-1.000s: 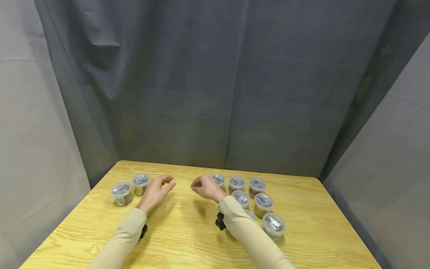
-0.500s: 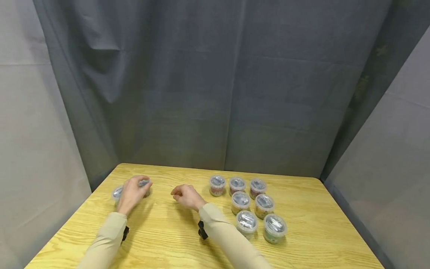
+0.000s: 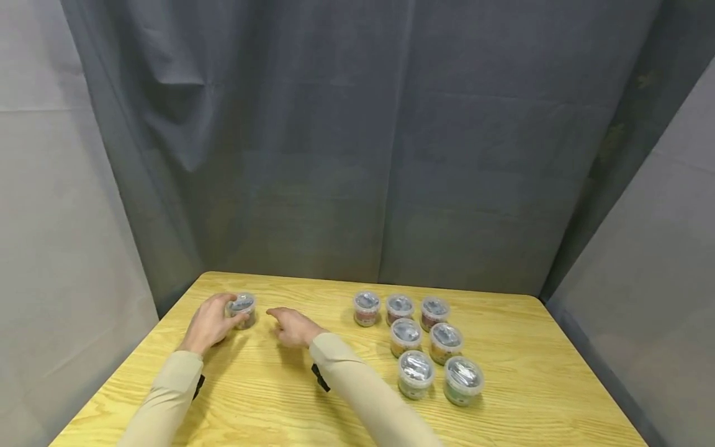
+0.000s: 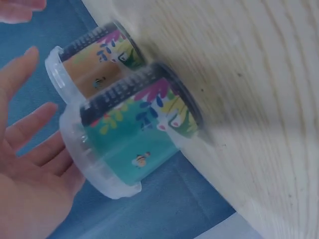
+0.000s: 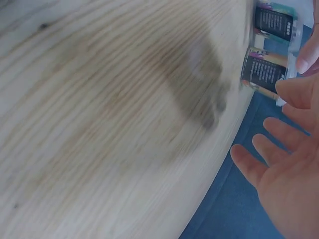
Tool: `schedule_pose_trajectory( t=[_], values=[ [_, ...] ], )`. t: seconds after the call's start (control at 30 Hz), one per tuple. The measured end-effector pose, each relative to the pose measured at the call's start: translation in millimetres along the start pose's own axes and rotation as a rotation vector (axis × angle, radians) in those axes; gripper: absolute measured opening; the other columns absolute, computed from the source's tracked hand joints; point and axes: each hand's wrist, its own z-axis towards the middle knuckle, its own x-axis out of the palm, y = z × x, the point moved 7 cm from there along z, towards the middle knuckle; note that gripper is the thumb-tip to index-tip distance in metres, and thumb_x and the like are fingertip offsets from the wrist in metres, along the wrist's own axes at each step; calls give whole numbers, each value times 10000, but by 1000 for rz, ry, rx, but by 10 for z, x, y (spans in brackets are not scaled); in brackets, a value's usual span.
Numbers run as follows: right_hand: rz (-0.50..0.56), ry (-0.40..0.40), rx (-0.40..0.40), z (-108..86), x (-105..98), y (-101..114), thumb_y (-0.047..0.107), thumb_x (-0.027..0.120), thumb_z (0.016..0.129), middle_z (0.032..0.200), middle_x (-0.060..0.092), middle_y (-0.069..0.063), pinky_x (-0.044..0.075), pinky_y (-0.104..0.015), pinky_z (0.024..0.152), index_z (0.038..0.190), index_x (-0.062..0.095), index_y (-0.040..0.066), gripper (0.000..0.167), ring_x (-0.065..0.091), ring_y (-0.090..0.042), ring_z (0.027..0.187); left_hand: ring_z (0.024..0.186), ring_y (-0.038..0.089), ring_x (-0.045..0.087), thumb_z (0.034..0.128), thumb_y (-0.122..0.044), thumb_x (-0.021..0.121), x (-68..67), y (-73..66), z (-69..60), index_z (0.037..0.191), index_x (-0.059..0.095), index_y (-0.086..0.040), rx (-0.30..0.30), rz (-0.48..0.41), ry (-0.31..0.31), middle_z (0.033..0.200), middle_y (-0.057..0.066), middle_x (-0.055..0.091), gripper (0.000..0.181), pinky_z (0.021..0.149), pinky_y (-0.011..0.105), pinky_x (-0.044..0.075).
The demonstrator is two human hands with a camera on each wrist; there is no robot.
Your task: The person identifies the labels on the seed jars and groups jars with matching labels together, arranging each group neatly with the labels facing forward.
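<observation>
My left hand (image 3: pixel 209 324) is at the left pair of small lidded plastic tubs, fingers spread and extended. In the left wrist view, the tub with a teal label (image 4: pixel 134 132) stands nearest, its pale lid beside those fingers. Behind it is a tub with an orange label (image 4: pixel 94 69); in the head view this tub (image 3: pixel 242 310) shows just right of the left hand, while the teal one is hidden. My right hand (image 3: pixel 294 327) hovers over the table to the right of that pair, holding nothing. Its fingers look loosely bent in the right wrist view.
On the right of the wooden table (image 3: pixel 530 372) stand several similar tubs in rows: a pinkish one (image 3: pixel 366 309) at the back, an orange one (image 3: pixel 445 343) midway, a greenish one (image 3: pixel 463 381) in front. A grey curtain (image 3: pixel 313 155) hangs behind the table.
My left hand has moved left to the left pair of tubs. My right hand has travelled left, away from the right-hand group, which it no longer covers. The tubs appear to stay put.
</observation>
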Motion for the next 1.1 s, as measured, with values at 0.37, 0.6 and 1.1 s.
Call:
schedule_pose_trajectory(
  t=[0.37, 0.6, 1.1],
  values=[
    [-18, 88, -1, 83, 99, 233, 57, 536, 912, 1616, 267, -45, 220, -259, 1216, 1555, 253, 111, 704, 263, -179, 1485, 701, 217, 554, 804, -262, 815, 154, 116, 52, 928, 603, -91, -51, 55, 43, 945, 139, 690, 299, 558, 344, 412],
    [17, 100, 32, 77, 173, 191, 142, 531, 976, 1648, 159, -41, 169, -307, 1237, 1577, 170, 130, 701, 176, -228, 1513, 603, 162, 503, 777, -225, 841, 174, 46, 60, 826, 584, -115, 38, 33, 8, 801, 53, 674, 283, 943, 577, 480],
    [307, -397, 101, -187, -84, -109, 13, 588, 955, 1385, 588, -60, 501, -336, 1032, 1380, 546, 101, 436, 566, -225, 1271, 825, 287, 606, 791, -172, 825, 268, -408, 14, 894, 584, -85, 162, -121, -174, 949, 106, 657, 276, 704, 433, 497]
  ],
)
